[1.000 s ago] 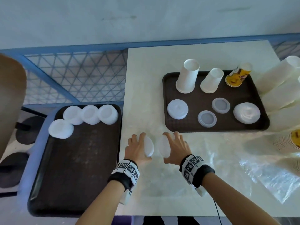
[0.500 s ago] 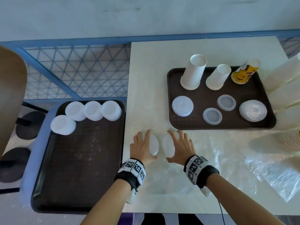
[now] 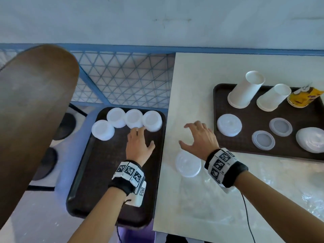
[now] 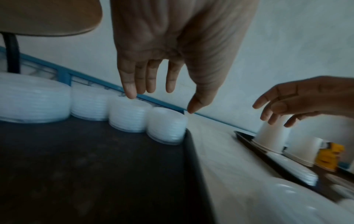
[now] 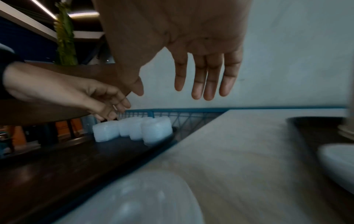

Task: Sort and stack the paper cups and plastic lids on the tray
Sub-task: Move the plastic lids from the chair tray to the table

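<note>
On the dark tray (image 3: 98, 181), ribbed white lid stacks (image 3: 134, 118).

left tray (image 3: 112, 181): near half bare | lid stacks (image 3: 134, 118) line far edge | table (image 3: 189, 95): lid (image 3: 188, 166) beside right wrist

Four lid stacks (image 3: 133, 119) are sitting along the left tray's (image 3: 98, 172) far edge; upturned cups (image 3: 245, 90) are standing on the right tray (image 3: 219, 95).

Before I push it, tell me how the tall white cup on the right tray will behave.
The tall white cup stands upside down, wide rim on the tray, so it probably slides rather than tips. It looks like thin paper: likely light, easily dented.
</note>
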